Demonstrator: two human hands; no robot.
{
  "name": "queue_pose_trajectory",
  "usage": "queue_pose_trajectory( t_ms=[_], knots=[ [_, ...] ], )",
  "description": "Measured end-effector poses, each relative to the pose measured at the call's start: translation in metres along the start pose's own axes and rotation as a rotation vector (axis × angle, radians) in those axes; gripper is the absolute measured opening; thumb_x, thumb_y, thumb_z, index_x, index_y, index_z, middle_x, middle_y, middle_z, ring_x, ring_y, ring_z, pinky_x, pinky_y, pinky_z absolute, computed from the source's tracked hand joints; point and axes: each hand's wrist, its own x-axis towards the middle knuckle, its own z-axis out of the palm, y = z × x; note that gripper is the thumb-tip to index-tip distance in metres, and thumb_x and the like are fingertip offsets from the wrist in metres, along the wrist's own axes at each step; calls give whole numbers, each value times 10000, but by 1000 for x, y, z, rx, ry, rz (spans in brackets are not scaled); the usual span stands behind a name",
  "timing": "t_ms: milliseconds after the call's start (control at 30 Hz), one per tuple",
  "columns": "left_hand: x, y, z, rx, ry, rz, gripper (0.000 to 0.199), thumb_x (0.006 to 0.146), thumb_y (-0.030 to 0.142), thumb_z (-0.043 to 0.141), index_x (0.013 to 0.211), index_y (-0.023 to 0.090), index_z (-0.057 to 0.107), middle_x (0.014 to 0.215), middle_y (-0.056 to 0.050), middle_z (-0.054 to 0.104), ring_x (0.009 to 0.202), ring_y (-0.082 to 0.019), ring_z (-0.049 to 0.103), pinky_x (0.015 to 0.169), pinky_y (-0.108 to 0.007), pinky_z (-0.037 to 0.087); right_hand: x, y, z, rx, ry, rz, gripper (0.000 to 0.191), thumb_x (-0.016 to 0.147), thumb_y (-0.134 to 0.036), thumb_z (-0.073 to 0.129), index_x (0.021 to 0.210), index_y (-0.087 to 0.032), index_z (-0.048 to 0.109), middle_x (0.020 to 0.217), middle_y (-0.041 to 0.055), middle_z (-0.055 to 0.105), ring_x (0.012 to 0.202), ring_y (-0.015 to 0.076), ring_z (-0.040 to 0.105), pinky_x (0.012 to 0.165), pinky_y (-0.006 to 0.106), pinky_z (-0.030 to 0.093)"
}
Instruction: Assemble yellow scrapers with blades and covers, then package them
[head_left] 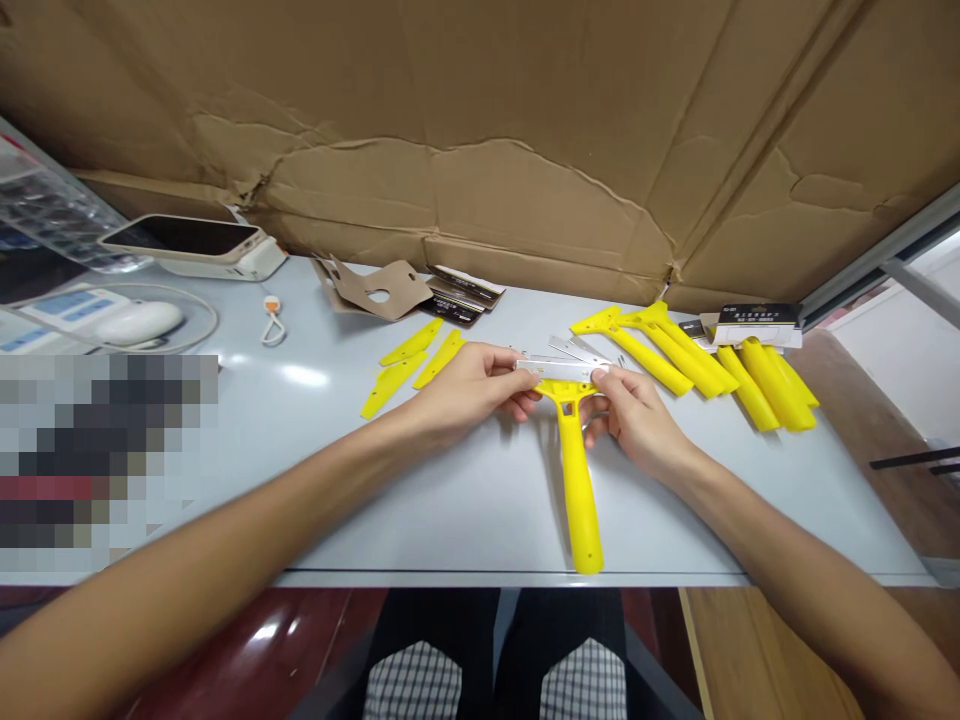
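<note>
A yellow scraper handle [577, 490] points down toward the table's front edge, its wide head between my two hands. Across that head lies a flat silver metal blade [559, 372]. My left hand [480, 385] pinches the blade's left end between thumb and fingers. At the right end, my right hand [630, 410] presses its thumb on the blade, with its fingers curled beneath the head. Just behind are more loose metal strips [574, 348], partly hidden by the blade. Several flat yellow pieces [405, 370] lie left of my left hand.
Several yellow handles [675, 355] lie at the right, by a black and white package [757, 325]. Opened cardboard packaging [382, 290] sits at the back. A phone [184, 235] on a white box, a mouse [146, 320] and a cable are at the left. Cardboard [450, 180] lines the table's back.
</note>
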Motion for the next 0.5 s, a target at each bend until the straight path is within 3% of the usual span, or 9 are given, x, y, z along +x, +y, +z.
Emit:
queue_pose_trajectory(
  t_ms=[333,500],
  knots=[
    [-2,-2,0,52,47,45,190,941,101,664,775,125,753,642,-41,729,531,-115,647,576,-234,525,1,1,-2,42,-10,83,357,873,-500,775,847,-152,700,815,100,749,614,178,674,436,284,575],
    [-3,-1,2,63,42,49,186,940,92,641,786,123,742,637,-33,719,523,-114,644,564,-233,521,-1,0,2,77,49,136,308,818,-445,794,819,-155,688,793,99,744,607,186,665,421,297,565]
  ],
)
